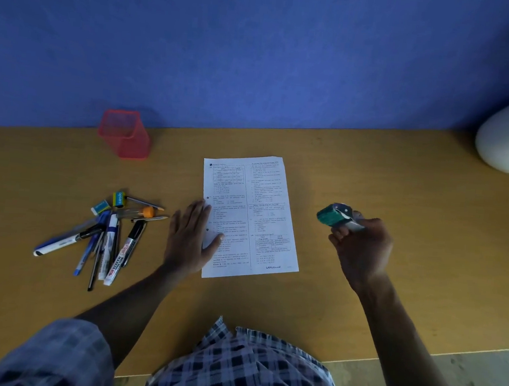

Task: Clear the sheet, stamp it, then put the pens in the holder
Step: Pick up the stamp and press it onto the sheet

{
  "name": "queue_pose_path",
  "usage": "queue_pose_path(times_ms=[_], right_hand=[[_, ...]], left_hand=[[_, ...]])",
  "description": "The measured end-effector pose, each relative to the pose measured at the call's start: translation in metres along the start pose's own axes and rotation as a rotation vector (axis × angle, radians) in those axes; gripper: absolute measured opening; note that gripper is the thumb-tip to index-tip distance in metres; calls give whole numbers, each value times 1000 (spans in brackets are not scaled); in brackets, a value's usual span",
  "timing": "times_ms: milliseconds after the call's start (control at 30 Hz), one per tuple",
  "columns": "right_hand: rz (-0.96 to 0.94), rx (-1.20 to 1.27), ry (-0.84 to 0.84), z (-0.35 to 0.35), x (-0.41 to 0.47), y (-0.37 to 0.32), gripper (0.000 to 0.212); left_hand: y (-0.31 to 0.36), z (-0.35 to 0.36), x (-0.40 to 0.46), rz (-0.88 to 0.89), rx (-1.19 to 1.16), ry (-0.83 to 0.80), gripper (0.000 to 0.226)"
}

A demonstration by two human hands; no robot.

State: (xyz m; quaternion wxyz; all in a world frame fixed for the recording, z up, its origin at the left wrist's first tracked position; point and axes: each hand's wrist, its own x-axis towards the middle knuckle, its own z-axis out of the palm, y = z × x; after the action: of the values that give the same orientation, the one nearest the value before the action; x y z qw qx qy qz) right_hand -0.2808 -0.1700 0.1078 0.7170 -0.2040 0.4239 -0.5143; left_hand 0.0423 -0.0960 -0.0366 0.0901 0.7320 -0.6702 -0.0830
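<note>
While stamp hangs off to the right of the sheet, key relation as follows —

Sheet (250, 217): flat on table (370, 177), long axis running away from body, tilted slightly; nothing lying on it but fingers; faint mark near bottom edge, too small to read.

Left hand (190, 236): fingers straight, palm down, pressing sheet's left edge — thumb and fingertips on paper, rest of palm on table.

Right hand (360, 250): curled round stamp (335, 217), raised just right of sheet, apart from it; green face of stamp tipped up and left, toward paper.

Direction for next move: sheet lies to the left of right hand, near; right hand clearly the one to bring stamp across or set it down — can't tell which.

Pens (106, 236): loose heap w/ markers, pencils, two erasers (111, 203), on table left of left hand, pointing mostly toward body.

Holder (125, 134): pink mesh, upright at back left by wall, beyond heap — left hand nearer to both.

Judgement: pens-to-holder step not yet done.
</note>
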Motion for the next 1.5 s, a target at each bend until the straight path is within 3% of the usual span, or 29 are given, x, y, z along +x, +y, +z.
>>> queue_pose_path(times_ms=[67, 133, 267, 400, 633, 1100, 1500], right_hand=[[-125, -276, 57, -6, 11, -3, 27], [-246, -588, 67, -10, 22, -5, 20], [-317, -738, 79, -20, 50, -5, 12], [-398, -963, 103, -32, 81, -3, 17], [-426, -1178, 227, -38, 144, -6, 39], [-386, -1384, 332, -45, 207, -7, 42], [-522, -1681, 369, -28, 227, -4, 34]], left_hand=[[0, 0, 0, -2, 4, -3, 77], [0, 0, 0, -2, 1, -6, 77], [0, 0, 1, -11, 1, -16, 77], [0, -1, 1, -14, 8, -20, 77], [1, -2, 0, -13, -2, -22, 77], [1, -1, 0, -24, 0, -20, 77], [1, -1, 1, -32, -5, -31, 77]])
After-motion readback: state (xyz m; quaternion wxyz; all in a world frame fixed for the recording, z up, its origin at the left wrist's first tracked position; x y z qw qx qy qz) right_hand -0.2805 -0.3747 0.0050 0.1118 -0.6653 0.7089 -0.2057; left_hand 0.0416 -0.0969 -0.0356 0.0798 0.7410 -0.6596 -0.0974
